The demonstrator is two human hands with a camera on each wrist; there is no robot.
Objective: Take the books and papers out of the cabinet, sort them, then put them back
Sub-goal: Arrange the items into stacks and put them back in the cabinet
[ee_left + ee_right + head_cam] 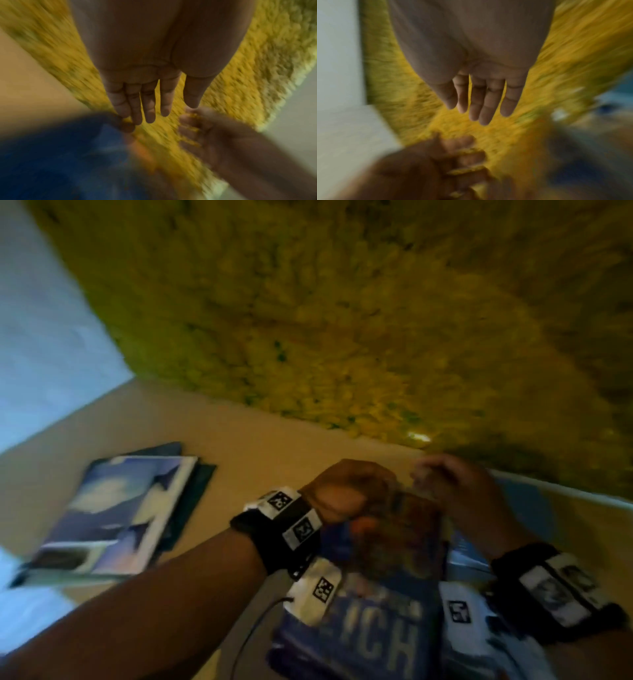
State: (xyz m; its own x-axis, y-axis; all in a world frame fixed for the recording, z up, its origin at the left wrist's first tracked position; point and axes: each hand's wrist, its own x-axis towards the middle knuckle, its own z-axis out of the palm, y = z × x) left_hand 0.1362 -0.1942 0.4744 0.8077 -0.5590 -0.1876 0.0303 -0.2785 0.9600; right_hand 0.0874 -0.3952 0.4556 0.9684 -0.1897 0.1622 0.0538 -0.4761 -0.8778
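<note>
A blue book (pixel 370 638) with large pale letters lies on the tan floor (pixel 239 433) in front of me; it shows as a blue blur (pixel 51 155) in the left wrist view. My left hand (pixel 383 491) hovers at the book's far edge, its fingers (pixel 149 108) straight and holding nothing, with the little finger close to the book's corner. My right hand (pixel 442 474) is just to the right of it, its fingers (pixel 481 108) straight and empty too. All views are motion-blurred. Whether either hand touches the book I cannot tell.
A yellow shaggy rug (pixel 342 320) fills the space beyond the hands. A stack topped by a blue-and-white book (pixel 113 515) lies on the floor at the left, over dark green covers (pixel 202 484). Something pale blue (pixel 527 501) lies flat by the right hand.
</note>
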